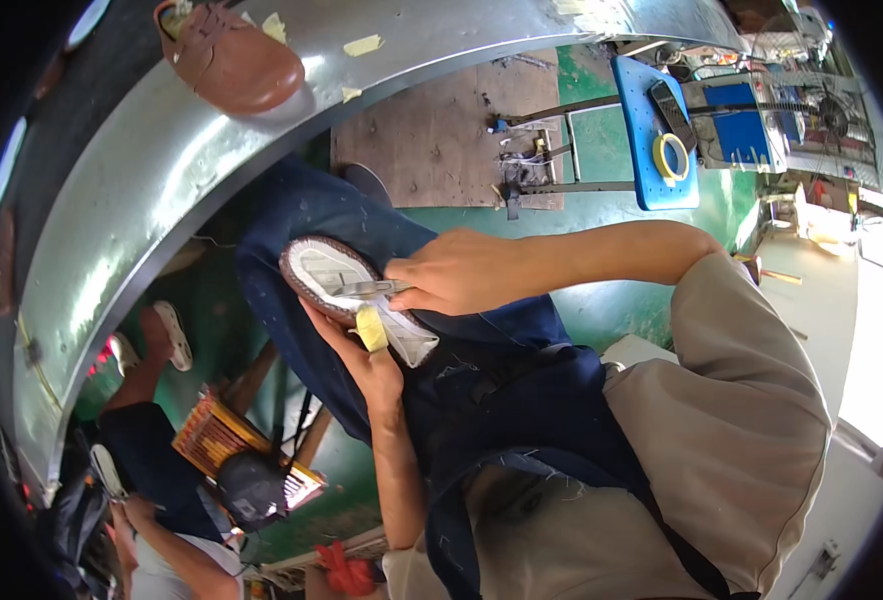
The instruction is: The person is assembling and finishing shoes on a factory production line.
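A brown shoe (324,262) rests over my lap, its underside turned up to show a pale, whitish bottom inside a brown stitched rim. My left hand (362,362) grips the shoe along its near left edge, with the fingers partly hidden beneath it. A piece of yellow tape (371,328) sits at this hand, beside the pale bottom. From the right, my right hand (447,272) is closed around a slim silvery metal tool (364,289). The tool's tip lies over the middle of the pale bottom; whether it touches is hard to tell.
Ahead curves a metal bench (162,150) bearing another brown shoe (234,62) and tape scraps. At the far right, a blue stool (652,110) holds a yellow tape roll (671,158) and a dark phone (673,112). Another person (167,540) sits at lower left.
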A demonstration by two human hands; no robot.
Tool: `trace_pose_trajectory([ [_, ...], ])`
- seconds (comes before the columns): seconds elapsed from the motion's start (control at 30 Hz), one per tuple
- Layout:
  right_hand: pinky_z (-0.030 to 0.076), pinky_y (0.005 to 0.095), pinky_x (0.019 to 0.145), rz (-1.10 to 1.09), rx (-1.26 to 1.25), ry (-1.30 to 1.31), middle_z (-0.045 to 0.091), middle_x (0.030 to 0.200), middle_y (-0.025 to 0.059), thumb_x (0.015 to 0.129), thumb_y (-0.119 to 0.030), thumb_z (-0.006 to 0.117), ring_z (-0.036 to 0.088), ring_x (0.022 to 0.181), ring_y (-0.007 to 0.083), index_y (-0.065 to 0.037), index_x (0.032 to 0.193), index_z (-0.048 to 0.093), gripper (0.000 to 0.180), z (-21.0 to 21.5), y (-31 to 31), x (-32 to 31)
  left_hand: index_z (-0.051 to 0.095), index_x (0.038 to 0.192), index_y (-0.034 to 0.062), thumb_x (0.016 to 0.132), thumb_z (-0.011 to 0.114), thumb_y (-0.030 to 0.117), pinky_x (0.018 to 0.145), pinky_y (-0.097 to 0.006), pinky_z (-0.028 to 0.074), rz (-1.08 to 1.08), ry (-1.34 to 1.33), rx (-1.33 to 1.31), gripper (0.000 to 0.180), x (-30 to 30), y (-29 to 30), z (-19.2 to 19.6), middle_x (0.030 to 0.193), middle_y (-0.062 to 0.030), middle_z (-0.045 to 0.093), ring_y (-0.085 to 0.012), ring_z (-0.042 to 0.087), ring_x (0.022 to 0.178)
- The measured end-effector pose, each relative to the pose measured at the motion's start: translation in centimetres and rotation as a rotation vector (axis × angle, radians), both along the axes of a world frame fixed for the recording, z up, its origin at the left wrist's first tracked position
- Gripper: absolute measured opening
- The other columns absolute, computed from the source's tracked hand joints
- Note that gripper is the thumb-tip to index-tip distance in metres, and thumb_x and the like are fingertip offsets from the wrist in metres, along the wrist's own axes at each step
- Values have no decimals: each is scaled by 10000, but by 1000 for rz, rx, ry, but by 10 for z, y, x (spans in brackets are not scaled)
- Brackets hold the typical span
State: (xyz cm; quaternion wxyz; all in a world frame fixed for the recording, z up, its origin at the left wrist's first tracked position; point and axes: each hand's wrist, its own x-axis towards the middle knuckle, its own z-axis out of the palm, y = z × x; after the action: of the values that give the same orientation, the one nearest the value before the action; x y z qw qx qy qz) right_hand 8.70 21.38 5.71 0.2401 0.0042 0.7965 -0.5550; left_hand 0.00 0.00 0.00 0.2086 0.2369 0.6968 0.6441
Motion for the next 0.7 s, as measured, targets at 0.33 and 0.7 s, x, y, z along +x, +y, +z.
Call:
trace_pose_trajectory([
  [0.33,526,436,589,235,569,234,689,873,124,1021,-370,573,701,763,334,-69,938,557,313,22,22,58,-189,1632,137,792,685,-167,1221,-373,236,-222,-318,23,1250,91,31,-18,1703,-164,69,-250,245,1502],
  [0.7,553,360,628,-77,68,-355,706,996,97,1084,-399,479,703,793,220,-40,1141,591,380,30,49,53,133,1663,162,1113,431,269,1214,-395,298,-17,-810,297,635,81,49,-31,1644,-85,301,-248,354,1474],
])
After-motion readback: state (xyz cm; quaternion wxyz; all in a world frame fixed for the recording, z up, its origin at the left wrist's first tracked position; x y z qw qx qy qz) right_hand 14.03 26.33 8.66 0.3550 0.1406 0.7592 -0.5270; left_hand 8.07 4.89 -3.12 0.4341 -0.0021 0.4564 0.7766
